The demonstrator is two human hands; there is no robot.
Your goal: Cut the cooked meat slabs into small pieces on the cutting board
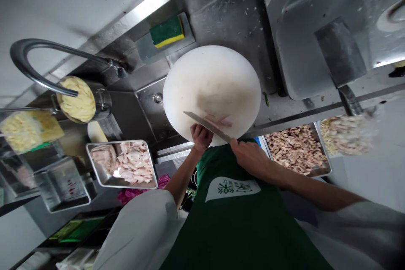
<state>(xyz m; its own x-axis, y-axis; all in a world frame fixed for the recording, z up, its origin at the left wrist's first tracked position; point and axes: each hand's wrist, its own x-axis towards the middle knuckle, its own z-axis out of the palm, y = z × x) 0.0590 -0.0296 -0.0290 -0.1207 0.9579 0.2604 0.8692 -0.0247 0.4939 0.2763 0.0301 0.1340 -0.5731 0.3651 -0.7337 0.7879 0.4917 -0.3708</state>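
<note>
A round white cutting board (211, 80) lies on the steel counter in front of me. A pale pink piece of raw meat (219, 120) rests near its front edge. My right hand (249, 156) is closed around the handle of a long knife (205, 124), whose blade slants left across the meat. My left hand (201, 136) sits just behind the blade with its fingers curled down against the meat's near end. I wear a green apron (234, 219) and white sleeves.
A steel tray of raw meat slices (125, 163) is at the left and a tray of chopped meat (295, 148) at the right. A pot of pale strips (79, 99) stands under a faucet (41, 48). A green sponge (167, 31) and a large steel machine (332, 29) are behind the board.
</note>
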